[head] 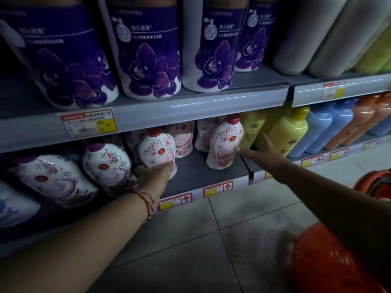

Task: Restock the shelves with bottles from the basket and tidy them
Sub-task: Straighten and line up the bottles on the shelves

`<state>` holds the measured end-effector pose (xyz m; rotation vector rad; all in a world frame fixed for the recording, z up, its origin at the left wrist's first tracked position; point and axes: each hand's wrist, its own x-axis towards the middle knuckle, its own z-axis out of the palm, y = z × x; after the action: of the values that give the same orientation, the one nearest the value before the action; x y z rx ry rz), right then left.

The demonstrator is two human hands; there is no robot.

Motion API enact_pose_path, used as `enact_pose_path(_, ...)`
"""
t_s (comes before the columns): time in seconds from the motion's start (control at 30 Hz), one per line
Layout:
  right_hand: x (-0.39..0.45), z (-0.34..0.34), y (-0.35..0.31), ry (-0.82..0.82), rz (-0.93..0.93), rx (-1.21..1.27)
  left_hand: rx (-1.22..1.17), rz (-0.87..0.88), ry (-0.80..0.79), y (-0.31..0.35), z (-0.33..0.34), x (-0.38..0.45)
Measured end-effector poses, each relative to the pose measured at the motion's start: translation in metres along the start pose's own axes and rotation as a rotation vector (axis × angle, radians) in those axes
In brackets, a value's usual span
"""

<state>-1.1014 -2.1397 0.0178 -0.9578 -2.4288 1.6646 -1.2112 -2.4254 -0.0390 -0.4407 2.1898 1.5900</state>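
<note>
Two white bottles with pink flowers and red caps stand on the lower shelf. My left hand grips the base of the left pink bottle from below and in front. My right hand touches the right side of the right pink bottle, thumb on its front, fingers reaching behind it beside a yellow bottle. More pink bottles stand behind these two. The orange basket sits on the floor at lower right, blurred.
Purple-capped floral bottles fill the lower shelf to the left. Blue bottles and orange bottles stand right of the yellow ones. Large purple orchid bottles line the upper shelf. Price tags run along the shelf edges. The floor is grey tile.
</note>
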Motion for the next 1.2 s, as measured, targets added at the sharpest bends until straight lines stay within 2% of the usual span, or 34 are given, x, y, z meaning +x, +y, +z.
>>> enact_pose_path(0.17,0.005,0.054,0.004,0.047,0.067,0.149,0.039,0.123,0.042,0.001,0.004,0.002)
enact_pose_path(0.43,0.026,0.085,0.034,0.127,0.057,0.082,0.078,0.326,0.023,-0.023,0.003,0.029)
enact_pose_path(0.67,0.038,0.085,0.043,0.187,0.067,-0.108,0.164,0.338,0.017,-0.025,0.010,0.038)
enact_pose_path(1.0,0.034,0.099,0.037,0.276,0.118,-0.004,0.186,0.396,0.031,-0.016,0.044,0.030)
enact_pose_path(1.2,0.035,0.104,0.036,0.333,0.121,-0.032,0.189,0.400,-0.031,-0.016,0.041,0.033)
